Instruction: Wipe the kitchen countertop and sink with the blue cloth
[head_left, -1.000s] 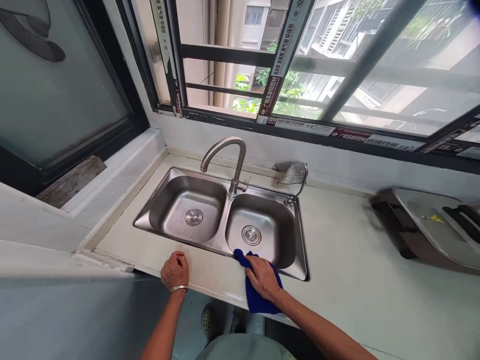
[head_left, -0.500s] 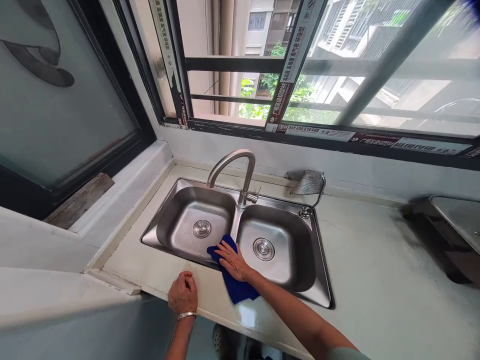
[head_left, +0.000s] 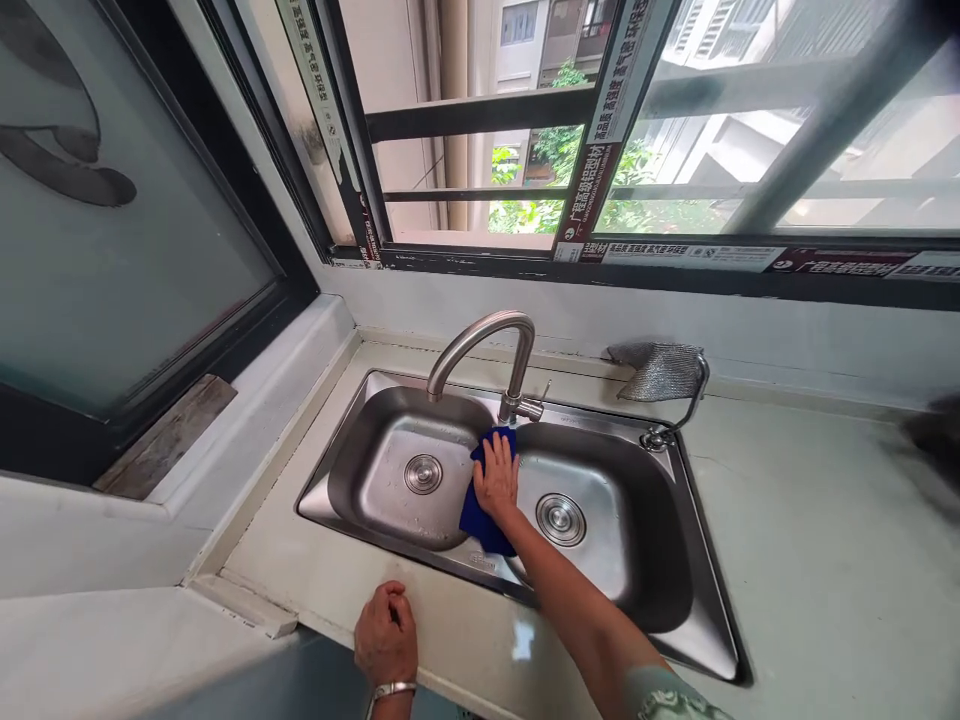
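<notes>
My right hand [head_left: 496,480] holds a blue cloth [head_left: 484,530] beneath its palm, pressed on the divider between the two sink bowls. Its fingers reach forward over the cloth, close to the base of the steel faucet [head_left: 517,370]. On the counter's front edge rests my left hand [head_left: 386,630], curled into a loose fist with nothing seen in it. A metal band circles that wrist. The double steel sink [head_left: 330,500] has a round drain strainer in each bowl, and droplets dot the left one.
A silvery mesh cloth [head_left: 664,372] hangs over a bent metal spout at the sink's back right corner. Pale countertop [head_left: 825,560] extends to the right, with a dark object [head_left: 937,435] at its far edge. A dark-framed window [head_left: 465,262] stands behind.
My right hand has slid the blue cloth from the sink's front rim up along the divider toward the faucet. My left hand stays closed on the counter edge. The view has shifted slightly.
</notes>
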